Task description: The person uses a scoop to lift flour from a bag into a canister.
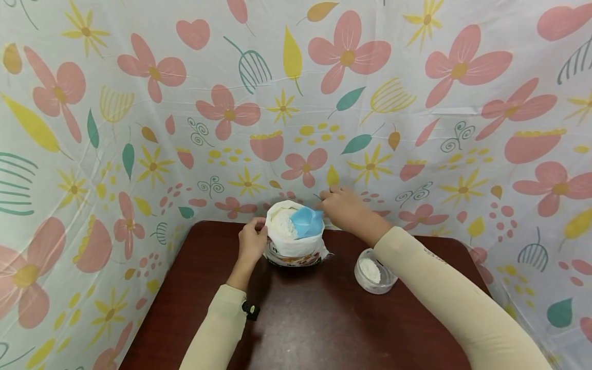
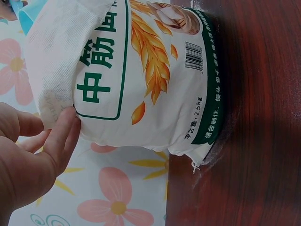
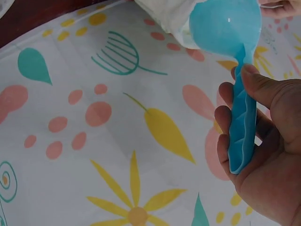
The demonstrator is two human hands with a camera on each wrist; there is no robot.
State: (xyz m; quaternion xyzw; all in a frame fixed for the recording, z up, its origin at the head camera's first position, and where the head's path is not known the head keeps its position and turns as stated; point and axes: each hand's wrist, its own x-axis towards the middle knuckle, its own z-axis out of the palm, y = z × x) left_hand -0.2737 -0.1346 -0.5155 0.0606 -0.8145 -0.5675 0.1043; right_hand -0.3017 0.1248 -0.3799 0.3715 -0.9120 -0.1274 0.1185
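Step in hand, as judged from the scene: scooping flour out of the flour bag [image 1: 294, 237] with the blue scoop [image 1: 307, 222]. The flour bag stands upright on the dark desk [image 1: 296, 318], at the far edge against the flowered backdrop [image 1: 139, 128], its top rolled open with white flour exposed.

Right hand [image 1: 341, 205]: positioned behind and to the right of the flour bag. The fingers [image 3: 244, 94] are curled round the scoop handle, with the thumb laid along its upper side, as the right wrist view shows. The scoop bowl sits at the bag mouth, over the flour. Whether the bowl is loaded cannot be told.

Left hand [image 1: 253, 240]: placed against the left side of the flour bag. The fingers [image 2: 63, 136] lie fairly straight and close together, pressing on the rolled fabric near the rim. They steady the bag rather than clamp it.

Both forearms, in beige sleeves, reach forward across the desk toward the flour bag.

A small clear bowl [image 1: 375, 271] stands to the right of the flour bag, nearer the person, with some flour already in it.

Next move, by judgement: it calls for a level scoop, a slow lift clear of the bag rim, and continued left-hand support so that the soft bag does not tip.
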